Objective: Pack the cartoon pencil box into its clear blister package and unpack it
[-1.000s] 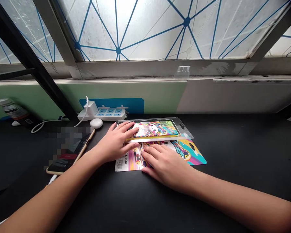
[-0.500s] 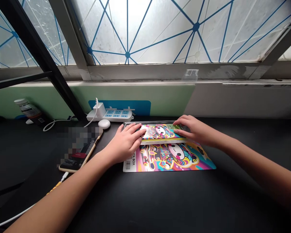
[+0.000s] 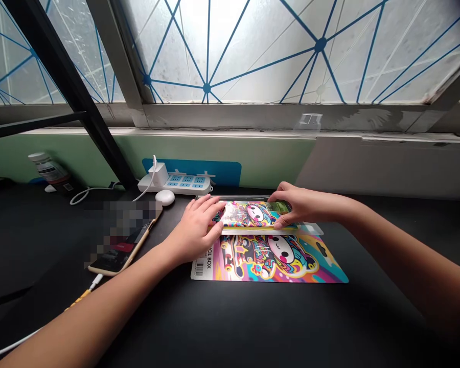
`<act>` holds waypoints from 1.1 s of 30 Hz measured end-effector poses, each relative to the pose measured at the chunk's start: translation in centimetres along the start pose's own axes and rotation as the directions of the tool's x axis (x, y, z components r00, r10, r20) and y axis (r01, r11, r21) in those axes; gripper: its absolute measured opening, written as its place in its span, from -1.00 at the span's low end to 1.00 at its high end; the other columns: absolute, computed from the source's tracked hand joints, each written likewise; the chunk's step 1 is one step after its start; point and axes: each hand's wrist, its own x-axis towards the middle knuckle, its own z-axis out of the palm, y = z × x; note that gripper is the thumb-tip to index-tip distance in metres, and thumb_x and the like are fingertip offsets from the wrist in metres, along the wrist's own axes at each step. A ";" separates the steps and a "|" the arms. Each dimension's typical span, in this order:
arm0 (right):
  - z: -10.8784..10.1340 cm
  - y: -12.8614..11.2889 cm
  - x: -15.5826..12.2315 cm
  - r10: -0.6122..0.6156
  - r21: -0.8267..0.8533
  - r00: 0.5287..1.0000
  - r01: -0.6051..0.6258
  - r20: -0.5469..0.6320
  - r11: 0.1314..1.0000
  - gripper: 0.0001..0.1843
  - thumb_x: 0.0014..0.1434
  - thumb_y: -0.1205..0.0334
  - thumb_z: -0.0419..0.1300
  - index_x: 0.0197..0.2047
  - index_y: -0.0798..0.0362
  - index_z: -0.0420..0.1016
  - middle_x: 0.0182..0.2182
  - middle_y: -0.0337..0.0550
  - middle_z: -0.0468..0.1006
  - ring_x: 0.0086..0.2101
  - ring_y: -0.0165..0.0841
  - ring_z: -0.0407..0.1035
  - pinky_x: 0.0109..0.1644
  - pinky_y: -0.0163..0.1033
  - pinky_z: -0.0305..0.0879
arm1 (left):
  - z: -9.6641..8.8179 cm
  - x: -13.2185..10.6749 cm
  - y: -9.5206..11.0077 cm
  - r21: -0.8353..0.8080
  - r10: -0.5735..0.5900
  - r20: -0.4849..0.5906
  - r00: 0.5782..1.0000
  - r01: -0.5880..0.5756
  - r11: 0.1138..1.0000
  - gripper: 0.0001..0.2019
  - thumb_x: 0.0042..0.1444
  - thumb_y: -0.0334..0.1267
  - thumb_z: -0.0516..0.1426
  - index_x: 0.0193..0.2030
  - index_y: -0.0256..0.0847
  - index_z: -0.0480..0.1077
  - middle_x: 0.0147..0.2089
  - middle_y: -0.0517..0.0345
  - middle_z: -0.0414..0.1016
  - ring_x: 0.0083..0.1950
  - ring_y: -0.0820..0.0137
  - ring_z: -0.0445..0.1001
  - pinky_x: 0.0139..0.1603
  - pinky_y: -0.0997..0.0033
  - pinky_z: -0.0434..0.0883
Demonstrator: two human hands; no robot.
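Observation:
A colourful pencil box [image 3: 249,214] with a cartoon character lies in a clear plastic cover [image 3: 310,229] on a printed backing card [image 3: 268,260]. The card has a barcode and the letters "CL BOX" at its left. My left hand [image 3: 199,225] rests on the left end of the box, fingers stretched out over the cover and thumb near its front edge. At the right end, my right hand [image 3: 297,204] grips the pencil box between the thumb at the front and fingers at the back. Its fingertips are partly hidden behind the box.
Left on the black table [image 3: 230,322] lies a phone [image 3: 132,250] with a charging cable. Behind stand a white power strip [image 3: 176,184], a small round white case [image 3: 164,197] and a bottle [image 3: 51,171]. A black slanted post [image 3: 72,97] rises at the left, before the window.
My right hand has moved slightly left and closed, its thumb now at the box's front edge. The clear cover's right end shows more. My left hand stays nearly in place.

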 end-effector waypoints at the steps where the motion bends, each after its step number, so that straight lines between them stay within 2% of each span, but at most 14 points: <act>1: 0.1 -0.1 -0.1 0.003 -0.011 1.000 -0.003 -0.014 1.000 -0.21 -0.07 -0.39 0.34 0.10 -0.06 0.53 0.02 -0.01 0.41 -0.22 -0.13 0.50 -0.25 -0.11 0.45 | 0.0 0.0 0.0 -0.002 -0.016 -0.009 1.000 0.016 1.000 -0.52 0.37 -0.15 -0.01 0.39 -0.16 0.24 0.50 -0.06 0.19 0.55 0.04 -0.01 0.47 -0.29 0.00; 4: 0.2 -0.5 -0.3 -0.020 -0.058 0.997 0.015 -0.079 0.998 -0.30 -0.10 -0.36 0.38 -0.02 -0.08 0.51 0.02 -0.04 0.38 -0.21 -0.12 0.46 -0.25 -0.08 0.43 | 0.2 -0.2 0.1 -0.008 -0.036 -0.054 0.998 0.036 0.999 -0.52 0.35 -0.14 0.03 0.38 -0.13 0.24 0.50 -0.07 0.18 0.54 0.01 0.00 0.46 -0.29 0.03; 9: -0.1 -1.8 -0.8 -0.143 -0.152 0.968 0.113 -0.205 0.982 -0.42 -0.14 -0.21 0.48 -0.23 -0.04 0.38 -0.10 -0.08 0.37 -0.12 -0.10 0.38 -0.18 -0.09 0.39 | 0.0 -0.2 0.0 0.008 0.044 -0.153 0.987 -0.043 0.999 -0.47 0.31 -0.16 0.09 0.40 -0.11 0.18 0.46 -0.10 0.20 0.49 0.04 0.07 0.44 -0.14 0.13; 12: -0.3 -3.2 -1.4 -0.162 -0.307 0.953 0.079 -0.255 0.949 -0.43 -0.18 -0.08 0.55 -0.33 -0.04 0.28 -0.15 -0.06 0.41 -0.13 -0.08 0.35 -0.21 -0.11 0.33 | -0.4 -0.2 0.0 0.074 0.054 -0.194 0.980 -0.040 0.996 -0.44 0.31 -0.13 0.12 0.41 -0.10 0.15 0.43 -0.11 0.25 0.44 0.02 0.16 0.43 -0.21 0.08; 14: -0.4 -4.2 -1.9 -0.132 -0.349 0.961 0.041 -0.241 0.936 -0.42 -0.16 -0.02 0.55 -0.35 -0.05 0.22 -0.22 -0.10 0.44 -0.21 -0.12 0.37 -0.30 -0.15 0.25 | -0.7 -0.2 -0.1 0.107 0.043 -0.219 0.975 -0.020 0.994 -0.44 0.31 -0.13 0.14 0.41 -0.08 0.15 0.39 -0.11 0.31 0.40 0.00 0.23 0.43 -0.30 0.02; 18: -0.3 -5.0 -2.7 -0.011 -0.252 0.984 -0.035 -0.178 0.967 -0.48 -0.07 -0.01 0.49 -0.31 -0.07 0.20 -0.41 -0.22 0.46 -0.36 -0.18 0.39 -0.46 -0.20 0.09 | -1.3 -0.2 -0.3 0.086 0.002 -0.234 0.972 0.018 0.996 -0.38 0.29 -0.12 0.20 0.42 -0.06 0.11 0.36 -0.11 0.37 0.38 0.01 0.30 0.43 -0.35 -0.02; 20: -0.1 -4.9 -2.9 -0.003 -0.213 0.983 -0.037 -0.182 0.976 -0.51 -0.05 0.04 0.46 -0.29 -0.07 0.22 -0.38 -0.20 0.49 -0.35 -0.18 0.41 -0.45 -0.20 0.11 | -1.6 -0.2 -0.6 0.050 -0.011 -0.224 0.974 0.023 0.998 -0.40 0.26 -0.12 0.24 0.39 -0.04 0.18 0.32 -0.08 0.40 0.35 0.03 0.34 0.41 -0.32 0.06; 22: 0.2 -4.6 -2.9 -0.045 -0.212 0.975 -0.003 -0.219 0.977 -0.57 -0.03 0.09 0.43 -0.26 -0.07 0.25 -0.30 -0.15 0.52 -0.31 -0.16 0.43 -0.41 -0.19 0.18 | -1.8 -0.1 -0.9 0.013 0.018 -0.226 0.974 -0.016 1.000 -0.41 0.21 -0.13 0.30 0.34 -0.05 0.26 0.27 -0.05 0.43 0.29 0.07 0.40 0.36 -0.19 0.23; 25: 0.3 -4.3 -2.9 -0.137 -0.249 0.942 0.060 -0.307 0.967 -0.63 0.06 0.15 0.35 -0.10 -0.03 0.33 -0.22 -0.08 0.54 -0.24 -0.13 0.44 -0.33 -0.16 0.26 | -2.2 -0.1 -1.0 0.030 0.146 -0.265 0.953 -0.143 0.989 -0.41 0.15 -0.20 0.35 0.30 -0.08 0.34 0.15 -0.05 0.44 0.16 0.11 0.46 0.18 0.02 0.45; 28: -0.2 -4.6 -3.9 -0.291 -0.358 0.877 0.149 -0.382 0.922 -0.64 0.16 0.22 0.26 0.04 -0.01 0.38 -0.14 -0.05 0.53 -0.17 -0.12 0.42 -0.24 -0.12 0.32 | -2.8 -0.7 -0.3 0.128 0.323 -0.308 0.895 -0.297 0.946 -0.55 0.23 -0.21 0.29 0.25 -0.10 0.41 0.04 -0.04 0.47 0.07 0.15 0.48 0.09 0.07 0.49; 31: -0.4 -5.6 -6.6 -0.408 -0.455 0.798 0.192 -0.443 0.870 -0.80 0.24 0.24 0.20 -0.05 -0.02 0.46 -0.17 -0.04 0.52 -0.20 -0.13 0.40 -0.25 -0.10 0.35 | -3.6 -2.2 0.9 0.206 0.416 -0.345 0.841 -0.365 0.908 -0.64 0.31 -0.19 0.21 0.22 -0.09 0.43 0.02 -0.03 0.48 0.04 0.17 0.47 0.09 0.09 0.49; 33: 0.6 -6.2 -9.0 -0.426 -0.445 0.753 0.198 -0.502 0.873 -0.85 0.28 0.26 0.17 -0.08 -0.01 0.46 -0.16 -0.01 0.52 -0.21 -0.15 0.42 -0.26 -0.09 0.39 | -4.0 -3.7 1.6 0.243 0.458 -0.305 0.835 -0.396 0.885 -0.64 0.35 -0.26 0.14 0.26 -0.03 0.39 0.08 -0.01 0.49 0.09 0.18 0.47 0.14 0.09 0.47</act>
